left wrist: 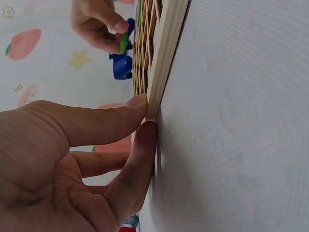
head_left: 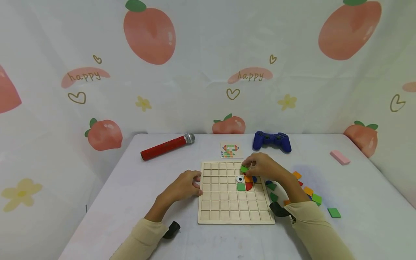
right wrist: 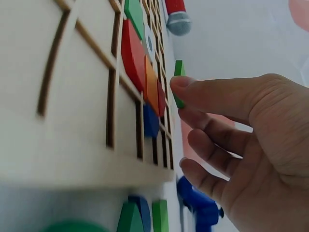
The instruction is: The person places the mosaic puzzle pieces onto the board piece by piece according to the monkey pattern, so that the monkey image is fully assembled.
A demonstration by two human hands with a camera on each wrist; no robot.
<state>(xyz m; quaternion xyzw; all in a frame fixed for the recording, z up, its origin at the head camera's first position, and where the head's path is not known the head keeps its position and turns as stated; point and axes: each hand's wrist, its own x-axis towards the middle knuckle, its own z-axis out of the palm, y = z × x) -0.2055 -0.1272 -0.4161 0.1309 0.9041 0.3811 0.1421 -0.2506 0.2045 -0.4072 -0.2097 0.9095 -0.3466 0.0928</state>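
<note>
A light wooden grid board (head_left: 224,206) lies flat on the table. At its left edge, my left hand (left wrist: 72,159) grips the rim (left wrist: 166,58), thumb and index fingertip against the wood. My right hand (head_left: 264,167) pinches a green square tile (right wrist: 179,79) between thumb and fingers, above the upper right part of the grid. Below it, several pieces sit in the cells: a white eye tile (head_left: 239,179), an orange square (right wrist: 151,84), a red rounded piece (head_left: 249,186), a blue piece (right wrist: 150,122) and a green square (head_left: 241,187). A second red piece (right wrist: 161,99) is partly hidden.
Behind the board lies a pattern card (head_left: 230,150), with a red microphone (head_left: 165,147) to the left and a blue game controller (head_left: 271,141) to the right. Loose coloured tiles (head_left: 316,199) scatter right of the board, partly under my right forearm. A pink block (head_left: 339,157) lies farther right.
</note>
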